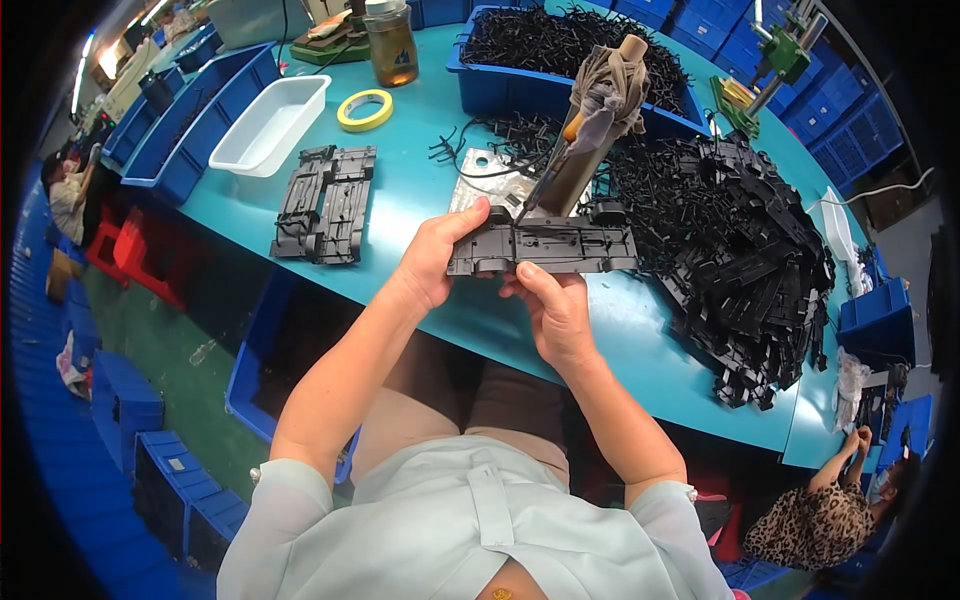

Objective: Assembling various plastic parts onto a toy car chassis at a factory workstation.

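Note:
Between my two hands is a long black moulded plastic chassis part (575, 246), held over the near edge of the table. My left hand (436, 252) is closed on its left end, thumb on top. My right hand (556, 308) grips its near edge around the middle, with the thumb on the rim and the other fingers partly hidden below. Just beyond the part stands a thick post (572, 180) wrapped at the top with grey cloth (612, 88). A slim pointed tool (545, 185) slants down from it to the part; whether its tip touches, I cannot tell.
Similar black parts (345, 205) lie in a row on the left. At right is a large heap of them (745, 270). Behind stand a blue bin (475, 88) of thin black pieces, yellow tape (365, 110), a jar (391, 50) and a white tray (270, 125). A co-worker (825, 510) sits at right.

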Demonstrator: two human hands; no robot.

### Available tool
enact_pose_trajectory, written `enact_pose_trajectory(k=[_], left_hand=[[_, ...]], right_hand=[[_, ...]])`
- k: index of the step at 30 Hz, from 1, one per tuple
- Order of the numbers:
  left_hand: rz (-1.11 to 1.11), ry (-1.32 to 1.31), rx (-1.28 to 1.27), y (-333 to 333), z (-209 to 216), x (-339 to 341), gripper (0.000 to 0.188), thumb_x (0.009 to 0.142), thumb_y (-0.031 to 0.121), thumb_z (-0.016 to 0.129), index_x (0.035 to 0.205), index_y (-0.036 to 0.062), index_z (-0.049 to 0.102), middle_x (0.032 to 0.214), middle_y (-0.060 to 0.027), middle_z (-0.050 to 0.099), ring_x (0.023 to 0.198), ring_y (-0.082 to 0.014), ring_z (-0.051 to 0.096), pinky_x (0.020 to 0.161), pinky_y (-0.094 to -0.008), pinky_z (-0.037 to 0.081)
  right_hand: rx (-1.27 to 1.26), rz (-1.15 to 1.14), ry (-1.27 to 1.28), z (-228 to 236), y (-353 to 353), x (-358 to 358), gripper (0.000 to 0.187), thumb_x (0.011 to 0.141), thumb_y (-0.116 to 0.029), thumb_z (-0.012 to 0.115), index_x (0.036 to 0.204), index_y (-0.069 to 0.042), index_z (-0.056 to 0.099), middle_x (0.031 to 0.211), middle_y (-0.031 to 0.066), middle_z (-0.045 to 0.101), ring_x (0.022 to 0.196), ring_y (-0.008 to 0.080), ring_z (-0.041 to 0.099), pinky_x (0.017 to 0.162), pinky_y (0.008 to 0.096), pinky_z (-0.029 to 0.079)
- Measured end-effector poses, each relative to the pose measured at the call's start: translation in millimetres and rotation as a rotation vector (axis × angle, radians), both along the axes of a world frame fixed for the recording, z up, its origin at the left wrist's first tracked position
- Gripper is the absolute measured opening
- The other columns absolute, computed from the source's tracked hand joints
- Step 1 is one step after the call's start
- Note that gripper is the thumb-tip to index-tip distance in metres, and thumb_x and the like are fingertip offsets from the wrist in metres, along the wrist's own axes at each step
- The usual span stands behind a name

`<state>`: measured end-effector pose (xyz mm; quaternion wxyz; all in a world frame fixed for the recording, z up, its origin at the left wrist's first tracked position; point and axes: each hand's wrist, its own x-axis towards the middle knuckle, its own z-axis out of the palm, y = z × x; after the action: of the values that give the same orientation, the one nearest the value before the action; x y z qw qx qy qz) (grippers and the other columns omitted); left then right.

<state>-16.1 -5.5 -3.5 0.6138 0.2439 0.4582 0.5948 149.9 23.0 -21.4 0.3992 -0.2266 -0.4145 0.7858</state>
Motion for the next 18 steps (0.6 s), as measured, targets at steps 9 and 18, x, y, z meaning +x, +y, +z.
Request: enact_pose_trajectory(k=[9, 18], left_hand=[[-0.029, 0.013, -0.022, 1.9, 0.1, -4.5, 0.038, 0.09, 0.041, 0.055, 0.104, 0.0068, 0.06, 0.088, -0.0049, 0.065, 0.072, -0.0129, 0.061, 0.056, -0.0259, 0.045], [-0.038, 0.02, -0.042, 3.7, 0.3, -3.2, 0.036, 0.09, 0.041, 0.054, 0.103, 0.0071, 0.061, 0.086, -0.004, 0.066, 0.07, -0.0122, 0.061, 0.054, -0.0252, 0.044]], right_hand=[[0.026, -0.002, 0.008, 0.6, -0.3, -1.3, 0.023, 0.082, -0.016, 0.065, 0.099, -0.001, 0.06, 0.09, 0.0069, 0.064, 0.081, 0.0156, 0.059, 0.071, 0.0303, 0.05], [-0.02, -0.016, 0.002, -1.6, 0.9, -0.7, 0.022, 0.083, -0.016, 0.063, 0.099, 0.0, 0.06, 0.089, 0.0084, 0.063, 0.081, 0.0162, 0.06, 0.072, 0.0301, 0.05]])
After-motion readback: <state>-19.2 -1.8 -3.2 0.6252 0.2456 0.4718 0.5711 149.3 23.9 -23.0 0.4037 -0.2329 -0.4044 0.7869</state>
